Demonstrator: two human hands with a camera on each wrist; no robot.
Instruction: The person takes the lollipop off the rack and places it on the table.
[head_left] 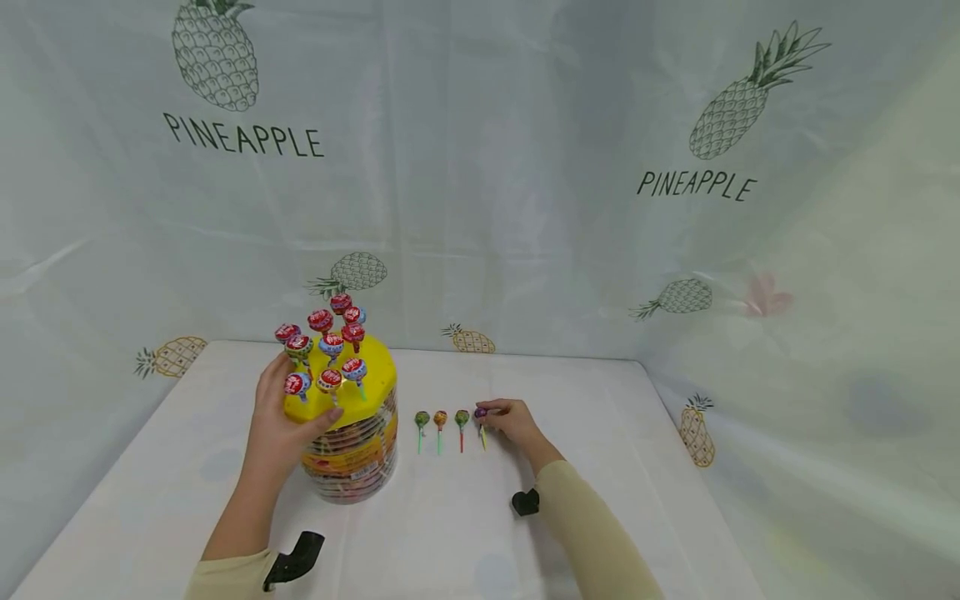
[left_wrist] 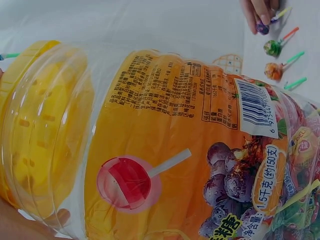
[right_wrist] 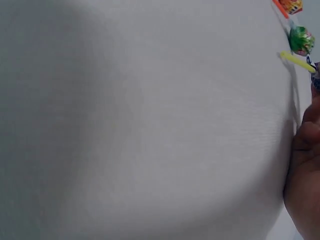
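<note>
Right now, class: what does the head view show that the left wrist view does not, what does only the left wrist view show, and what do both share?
Only the head view: lollipops standing in the yellow lid, the left hand gripping that lid, and four lollipops in a row.

Only the left wrist view: the jar's orange label with barcode.

Both: the jar, and the right hand touching the purple lollipop.

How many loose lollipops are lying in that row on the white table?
4, side by side right of the clear plastic candy jar with the yellow lid: a green-wrapped lollipop, an orange-wrapped one, another green one, and a purple one under the right hand.
</note>
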